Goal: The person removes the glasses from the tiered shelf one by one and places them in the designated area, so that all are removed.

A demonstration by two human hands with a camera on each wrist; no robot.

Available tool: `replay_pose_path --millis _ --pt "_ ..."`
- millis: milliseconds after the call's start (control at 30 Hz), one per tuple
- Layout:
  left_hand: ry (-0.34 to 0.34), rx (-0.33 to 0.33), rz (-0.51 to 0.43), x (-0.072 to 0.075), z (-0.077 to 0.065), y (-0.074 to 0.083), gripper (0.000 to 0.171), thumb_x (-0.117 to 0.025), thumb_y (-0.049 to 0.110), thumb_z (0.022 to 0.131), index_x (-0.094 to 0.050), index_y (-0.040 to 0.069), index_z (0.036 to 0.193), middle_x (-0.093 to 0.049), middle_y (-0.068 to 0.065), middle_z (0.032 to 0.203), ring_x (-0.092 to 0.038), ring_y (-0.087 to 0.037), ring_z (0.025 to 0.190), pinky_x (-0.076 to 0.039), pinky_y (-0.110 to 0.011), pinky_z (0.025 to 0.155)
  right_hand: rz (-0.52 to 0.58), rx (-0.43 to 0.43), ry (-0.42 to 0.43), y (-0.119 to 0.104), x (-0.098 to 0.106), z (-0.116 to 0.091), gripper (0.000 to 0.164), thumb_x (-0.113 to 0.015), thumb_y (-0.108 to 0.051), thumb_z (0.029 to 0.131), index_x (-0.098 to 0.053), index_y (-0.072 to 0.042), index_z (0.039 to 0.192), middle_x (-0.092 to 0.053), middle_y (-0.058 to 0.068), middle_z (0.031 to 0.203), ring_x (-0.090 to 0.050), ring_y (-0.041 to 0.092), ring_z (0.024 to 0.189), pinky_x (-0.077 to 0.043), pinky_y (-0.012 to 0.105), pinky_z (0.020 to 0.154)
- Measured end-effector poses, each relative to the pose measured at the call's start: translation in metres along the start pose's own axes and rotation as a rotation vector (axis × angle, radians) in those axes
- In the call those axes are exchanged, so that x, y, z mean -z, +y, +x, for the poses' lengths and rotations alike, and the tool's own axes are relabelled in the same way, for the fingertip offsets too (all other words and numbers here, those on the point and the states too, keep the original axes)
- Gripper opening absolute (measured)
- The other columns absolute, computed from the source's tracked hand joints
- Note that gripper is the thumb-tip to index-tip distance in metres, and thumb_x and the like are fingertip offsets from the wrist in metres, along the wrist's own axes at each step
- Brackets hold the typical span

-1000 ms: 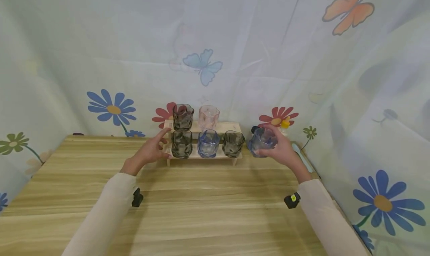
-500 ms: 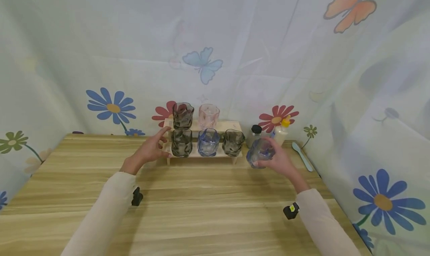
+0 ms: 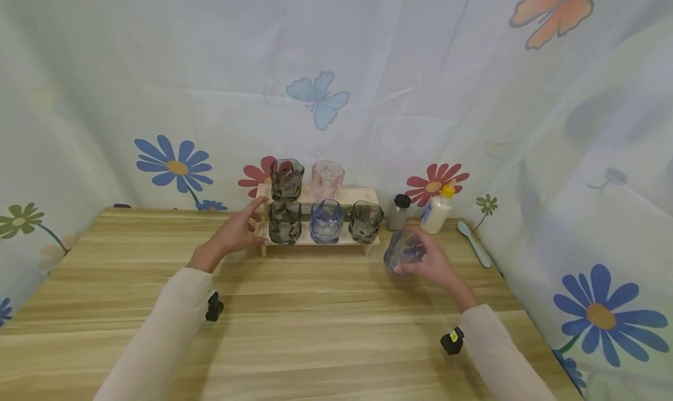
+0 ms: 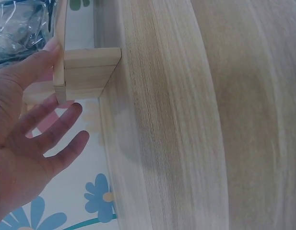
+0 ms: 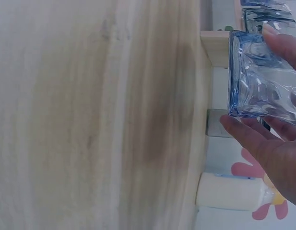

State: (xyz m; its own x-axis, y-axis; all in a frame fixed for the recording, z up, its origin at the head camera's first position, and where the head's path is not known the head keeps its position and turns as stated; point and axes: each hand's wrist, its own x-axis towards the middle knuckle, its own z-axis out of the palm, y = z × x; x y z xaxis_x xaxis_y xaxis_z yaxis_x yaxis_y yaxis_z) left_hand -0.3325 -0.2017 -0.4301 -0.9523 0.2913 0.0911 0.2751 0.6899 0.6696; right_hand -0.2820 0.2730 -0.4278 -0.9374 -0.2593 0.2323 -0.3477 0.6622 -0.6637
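Observation:
At the left end of a two-tier wooden rack (image 3: 315, 241), my left hand (image 3: 233, 232) holds the shelf's end, thumb on the board and index fingertip at its edge, in the left wrist view too. My right hand (image 3: 432, 262) grips a clear bluish glass (image 3: 401, 252), lifted and tilted, to the right of the rack. In the right wrist view this glass (image 5: 260, 79) sits between thumb and fingers, above the table. The lower tier bears a grey glass (image 3: 285, 223), a blue glass (image 3: 326, 221) and another grey glass (image 3: 366, 222). On top stand a dark grey glass (image 3: 286, 180) and a pink glass (image 3: 327, 180).
Behind my right hand stand a black-capped jar (image 3: 398, 213) and a white bottle with a yellow top (image 3: 437, 209). A pale blue spatula-like utensil (image 3: 474, 245) lies near the wooden table's (image 3: 315, 331) right edge. A flower-patterned curtain (image 3: 394, 68) hangs behind.
My right hand has brought the bluish glass toward me from beside the jar and bottle, uncovering them, and the glass has tilted. My left hand stays at the rack's end.

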Motion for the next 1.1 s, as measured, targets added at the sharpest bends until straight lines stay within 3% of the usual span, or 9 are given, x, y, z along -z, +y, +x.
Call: replay_pose_path --millis 233,567,1100 --pt "0.003 -0.015 0.001 0.0 0.001 0.0 0.102 -0.084 0.015 0.08 -0.019 0.022 0.159 -0.055 -0.03 0.132 -0.063 -0.047 0.108 -0.05 -0.058 0.09 0.009 -0.023 -0.01 0.008 -0.01 -0.004 0.092 -0.093 -0.019 0.068 -0.044 -0.009 0.145 -0.062 0.024 0.124 -0.057 0.043 0.115 -0.046 0.06 0.096" --pt "-0.014 -0.012 0.002 0.001 0.0 -0.001 0.102 -0.084 0.015 0.081 -0.018 0.021 0.159 -0.055 -0.029 0.131 -0.064 -0.047 0.106 -0.052 -0.056 0.087 0.05 -0.078 -0.045 0.017 -0.018 -0.007 0.091 -0.092 -0.022 0.07 -0.043 -0.016 0.147 -0.061 0.022 0.129 -0.057 0.041 0.119 -0.045 0.059 0.099" --pt "-0.012 -0.01 -0.017 0.001 0.0 0.001 0.101 -0.084 0.014 0.081 -0.019 0.022 0.159 -0.055 -0.03 0.132 -0.064 -0.047 0.106 -0.051 -0.057 0.089 0.028 -0.027 -0.037 0.022 -0.023 -0.007 0.092 -0.093 -0.018 0.069 -0.042 -0.014 0.145 -0.06 0.025 0.126 -0.059 0.043 0.115 -0.047 0.059 0.095"
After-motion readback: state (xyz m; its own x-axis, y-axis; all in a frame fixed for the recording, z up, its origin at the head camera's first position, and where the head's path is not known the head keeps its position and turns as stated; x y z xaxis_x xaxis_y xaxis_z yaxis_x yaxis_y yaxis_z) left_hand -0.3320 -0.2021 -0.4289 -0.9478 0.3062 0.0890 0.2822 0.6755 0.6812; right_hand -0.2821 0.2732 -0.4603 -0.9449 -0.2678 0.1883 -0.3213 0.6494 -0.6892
